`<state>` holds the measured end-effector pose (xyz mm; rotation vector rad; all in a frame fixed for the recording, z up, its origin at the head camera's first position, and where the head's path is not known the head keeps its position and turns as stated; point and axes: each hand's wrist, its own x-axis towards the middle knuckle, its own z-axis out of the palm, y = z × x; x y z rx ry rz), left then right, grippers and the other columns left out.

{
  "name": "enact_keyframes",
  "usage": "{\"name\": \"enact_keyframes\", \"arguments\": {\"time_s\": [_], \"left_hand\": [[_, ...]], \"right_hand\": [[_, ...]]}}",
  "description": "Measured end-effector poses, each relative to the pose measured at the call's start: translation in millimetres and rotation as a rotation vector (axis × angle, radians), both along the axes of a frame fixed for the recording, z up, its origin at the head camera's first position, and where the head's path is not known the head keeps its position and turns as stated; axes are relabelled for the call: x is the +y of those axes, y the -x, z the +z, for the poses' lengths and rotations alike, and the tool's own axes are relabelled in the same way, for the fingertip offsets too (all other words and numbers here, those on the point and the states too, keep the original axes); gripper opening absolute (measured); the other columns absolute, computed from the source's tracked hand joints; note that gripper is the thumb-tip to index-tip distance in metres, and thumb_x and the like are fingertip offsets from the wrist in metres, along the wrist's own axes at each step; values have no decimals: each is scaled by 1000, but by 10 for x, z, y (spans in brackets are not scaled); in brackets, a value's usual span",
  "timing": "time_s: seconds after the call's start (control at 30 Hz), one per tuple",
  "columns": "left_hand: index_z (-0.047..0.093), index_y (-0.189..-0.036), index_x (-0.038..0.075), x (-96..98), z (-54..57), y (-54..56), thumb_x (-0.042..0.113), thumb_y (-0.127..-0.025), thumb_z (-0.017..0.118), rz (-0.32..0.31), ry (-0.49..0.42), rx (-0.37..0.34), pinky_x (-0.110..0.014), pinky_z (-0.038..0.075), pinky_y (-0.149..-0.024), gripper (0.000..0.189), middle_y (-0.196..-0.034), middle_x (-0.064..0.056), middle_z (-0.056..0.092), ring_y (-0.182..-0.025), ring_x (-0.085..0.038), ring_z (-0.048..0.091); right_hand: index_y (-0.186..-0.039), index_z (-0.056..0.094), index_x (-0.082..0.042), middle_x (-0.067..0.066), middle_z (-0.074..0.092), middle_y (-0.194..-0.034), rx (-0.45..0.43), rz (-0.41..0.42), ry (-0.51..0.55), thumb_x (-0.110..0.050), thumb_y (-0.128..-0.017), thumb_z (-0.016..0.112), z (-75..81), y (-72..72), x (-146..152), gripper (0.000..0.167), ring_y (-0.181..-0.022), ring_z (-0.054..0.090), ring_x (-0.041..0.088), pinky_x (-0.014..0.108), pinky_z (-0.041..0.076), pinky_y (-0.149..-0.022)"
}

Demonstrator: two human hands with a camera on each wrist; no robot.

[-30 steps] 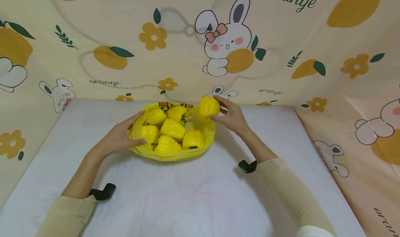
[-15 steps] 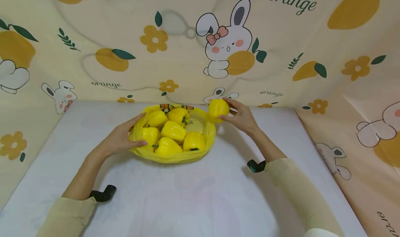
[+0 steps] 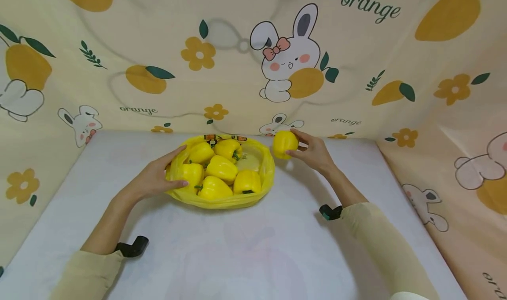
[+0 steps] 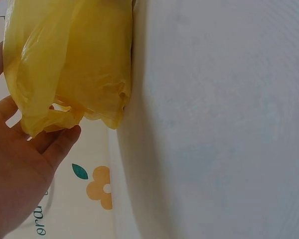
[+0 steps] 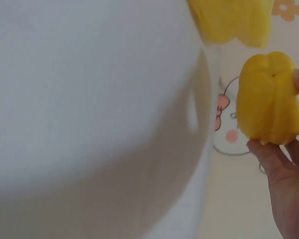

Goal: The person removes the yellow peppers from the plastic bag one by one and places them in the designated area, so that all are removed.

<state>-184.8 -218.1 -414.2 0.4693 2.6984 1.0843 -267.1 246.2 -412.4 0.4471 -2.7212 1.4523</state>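
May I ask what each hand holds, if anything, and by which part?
In the head view, the right hand holds a yellow bell pepper by its right side; the left hand, a plastic bag by its left rim.

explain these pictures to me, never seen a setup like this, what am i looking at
No machine here, just a person working bare-handed. The wide picture is from a camera worn on the head, looking forward and down. The two smaller ones come from a camera on each wrist, apparently the black pieces. On the white table sits an open yellow bag, with six yellow peppers visible inside. The left hand holds the bag's side. The right hand holds one more yellow pepper off the table, just right of the bag.
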Motion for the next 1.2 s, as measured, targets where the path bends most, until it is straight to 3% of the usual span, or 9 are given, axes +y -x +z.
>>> {"name": "enact_keyframes", "arguments": {"time_s": [0.2,0.7,0.97,1.13,1.2], "left_hand": [[18,-161,23,-21,2,1,46,-80,81,-8,8,11,-63,21,-116,105,-162,-16,25,-146,-44,22],[13,-161,26,9,-9,13,42,-81,82,2,-6,-10,-63,20,-117,108,-162,-18,23,-147,-44,21],[11,-161,23,9,-9,27,44,-81,82,2,21,-17,-62,19,-117,109,-162,-19,22,-147,-43,21],[10,-161,22,1,-25,40,46,-81,81,-3,26,-8,-62,19,-117,110,-163,-17,21,-147,-43,20],[10,-161,22,-7,-27,44,48,-81,80,-1,28,-8,-61,19,-117,110,-163,-17,20,-147,-43,20]], "right_hand": [[-147,47,-5,15,46,-150,-28,-10,53,-9,-81,82,-65,71,94,75,-136,46,32,47,45,-106],[-147,50,-19,8,46,-151,-43,-105,-25,-27,-83,82,-207,217,421,72,-133,50,30,40,47,-105],[-150,46,-17,7,40,-156,-123,-63,-14,-24,-85,81,-279,279,518,74,-139,42,31,42,40,-111],[-152,42,-16,5,35,-159,-168,-26,74,-17,-89,77,-291,300,526,73,-144,35,28,42,34,-116],[-154,39,-14,7,32,-160,-205,-12,105,-12,-90,75,-223,280,488,73,-146,32,29,43,31,-117]]}}
